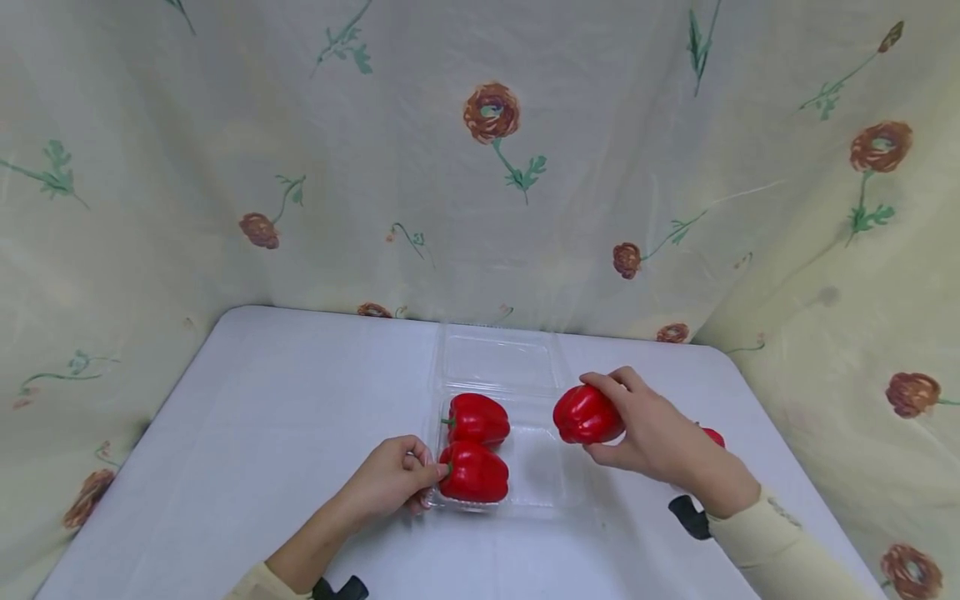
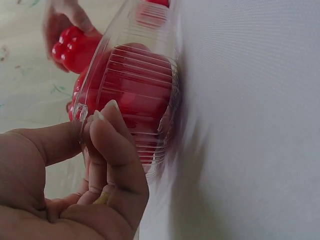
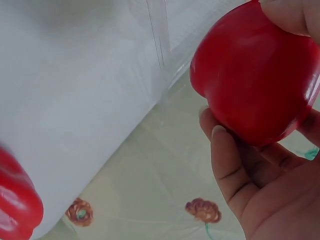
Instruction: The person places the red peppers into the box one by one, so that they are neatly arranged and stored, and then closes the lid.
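Note:
A clear plastic clamshell container [image 1: 536,492] lies on the table with its lid [image 1: 498,360] folded back. Two red bell peppers, a rear one [image 1: 477,418] and a front one [image 1: 476,473], fill its left half, stems pointing left. My left hand [image 1: 397,475] pinches the container's left rim between thumb and fingers, as the left wrist view shows close up at the rim [image 2: 81,112]. In my right hand [image 1: 648,425] is another red bell pepper [image 1: 587,414], gripped between thumb and fingers and raised over the right side of the container.
One more red bell pepper [image 3: 17,200] sits on the table to the right, mostly hidden behind my right wrist in the head view. The white table [image 1: 285,400] is bordered at the back and sides by a floral curtain [image 1: 570,200].

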Tool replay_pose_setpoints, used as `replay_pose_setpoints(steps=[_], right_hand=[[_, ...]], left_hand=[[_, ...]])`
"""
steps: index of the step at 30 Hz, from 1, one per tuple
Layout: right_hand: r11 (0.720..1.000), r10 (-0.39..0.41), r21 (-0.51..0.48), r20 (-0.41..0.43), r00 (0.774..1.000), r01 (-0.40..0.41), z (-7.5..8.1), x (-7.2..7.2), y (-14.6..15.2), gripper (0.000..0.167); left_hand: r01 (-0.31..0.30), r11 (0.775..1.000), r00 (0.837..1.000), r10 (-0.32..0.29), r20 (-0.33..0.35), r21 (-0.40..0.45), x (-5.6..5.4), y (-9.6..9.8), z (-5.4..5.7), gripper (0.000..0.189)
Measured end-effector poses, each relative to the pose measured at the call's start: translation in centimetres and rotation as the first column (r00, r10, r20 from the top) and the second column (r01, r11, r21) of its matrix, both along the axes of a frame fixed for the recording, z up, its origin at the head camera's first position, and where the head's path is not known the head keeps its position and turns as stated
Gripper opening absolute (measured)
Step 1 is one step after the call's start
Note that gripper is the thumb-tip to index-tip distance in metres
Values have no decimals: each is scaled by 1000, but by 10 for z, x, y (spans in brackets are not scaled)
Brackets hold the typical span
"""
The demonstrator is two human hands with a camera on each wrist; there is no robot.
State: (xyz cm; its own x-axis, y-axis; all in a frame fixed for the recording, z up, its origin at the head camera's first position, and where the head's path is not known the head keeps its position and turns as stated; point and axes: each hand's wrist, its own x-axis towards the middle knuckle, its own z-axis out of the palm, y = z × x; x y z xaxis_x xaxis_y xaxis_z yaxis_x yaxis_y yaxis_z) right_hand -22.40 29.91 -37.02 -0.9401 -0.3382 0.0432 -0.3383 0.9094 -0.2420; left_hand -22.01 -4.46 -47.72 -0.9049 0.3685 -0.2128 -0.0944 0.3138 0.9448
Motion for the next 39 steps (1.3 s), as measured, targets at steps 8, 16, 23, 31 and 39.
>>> replay_pose_setpoints(steps=[8,16,23,31,39], right_hand=[[999,-42,3,74,996,42,-13,-7,-12,99],[999,-43,-6,108,993,44,-21,-14,-28,94],[997,-63,52,102,993,58,-32,-20,-44,91],[979,-45,200,29,999,38,-45,-20,-53,85],[979,-65,198,49,997,54,-51,-24,-57,81]], left_hand=[[8,1000,999,-8,-35,11,-1,-2,-3,32],[30,999,997,-29,-68,18,-2,-2,-1,29],[43,999,997,-41,-63,30,-2,-2,-1,30],[47,998,998,-45,-53,36,-1,-2,-2,30],[48,998,998,-46,-49,35,-3,-4,-3,31]])
